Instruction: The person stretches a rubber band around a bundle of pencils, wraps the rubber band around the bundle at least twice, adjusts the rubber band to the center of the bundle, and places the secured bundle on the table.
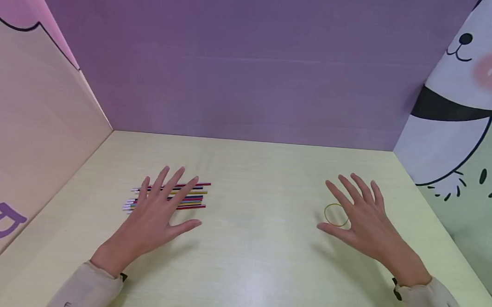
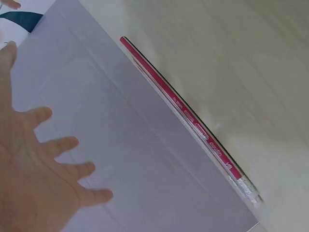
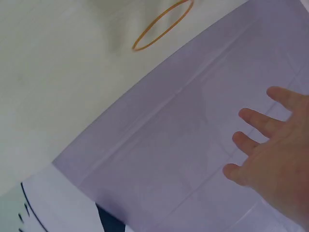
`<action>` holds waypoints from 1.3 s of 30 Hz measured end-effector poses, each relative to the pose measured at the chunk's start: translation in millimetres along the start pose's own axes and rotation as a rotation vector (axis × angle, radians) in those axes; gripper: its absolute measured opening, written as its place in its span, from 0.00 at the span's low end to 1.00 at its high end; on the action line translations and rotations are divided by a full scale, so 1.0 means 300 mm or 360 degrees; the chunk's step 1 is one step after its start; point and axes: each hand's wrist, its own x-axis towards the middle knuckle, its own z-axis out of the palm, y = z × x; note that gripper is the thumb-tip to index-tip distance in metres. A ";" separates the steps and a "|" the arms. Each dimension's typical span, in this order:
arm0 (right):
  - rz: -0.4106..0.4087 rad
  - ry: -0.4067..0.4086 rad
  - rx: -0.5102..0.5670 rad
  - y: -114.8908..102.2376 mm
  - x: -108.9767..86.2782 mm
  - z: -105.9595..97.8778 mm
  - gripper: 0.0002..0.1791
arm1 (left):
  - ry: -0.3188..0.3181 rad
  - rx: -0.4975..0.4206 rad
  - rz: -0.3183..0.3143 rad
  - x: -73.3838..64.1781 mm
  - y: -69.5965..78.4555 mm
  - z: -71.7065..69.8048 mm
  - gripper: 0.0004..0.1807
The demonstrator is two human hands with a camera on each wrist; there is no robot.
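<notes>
Several pencils (image 1: 193, 198) in red, dark blue and yellow lie side by side on the left of the table, their pale eraser ends pointing left. My left hand (image 1: 155, 218) hovers over them with fingers spread, hiding their middle stretch. In the left wrist view, a red pencil (image 2: 181, 106) with printed lettering shows nearest, and the left hand (image 2: 43, 169) holds nothing. On the right lies a thin yellow rubber band (image 1: 325, 215) in a loose loop. Above it my right hand (image 1: 367, 229) is spread, covering part of its right side. The whole band (image 3: 163, 25) shows in the right wrist view.
A pale wooden table (image 1: 257, 256) is enclosed by a purple back wall (image 1: 250, 70), a pinkish left panel (image 1: 35, 114) with letters, and a right panel (image 1: 477, 207) with a panda drawing. Pale sleeves (image 1: 93, 287) cover both forearms.
</notes>
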 end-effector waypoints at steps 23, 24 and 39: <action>0.0486 -0.0572 0.2055 -0.224 0.250 0.056 0.26 | 0.0124 -0.1429 -0.0389 -0.023 -0.106 -0.073 0.24; 0.0484 -0.0579 0.2144 -0.235 0.262 0.064 0.26 | 0.0127 -0.1493 -0.0398 -0.024 -0.114 -0.077 0.26; 0.1005 -0.0563 0.2635 -0.456 0.439 0.263 0.34 | 0.0220 -0.2612 -0.0698 -0.087 -0.322 -0.046 0.31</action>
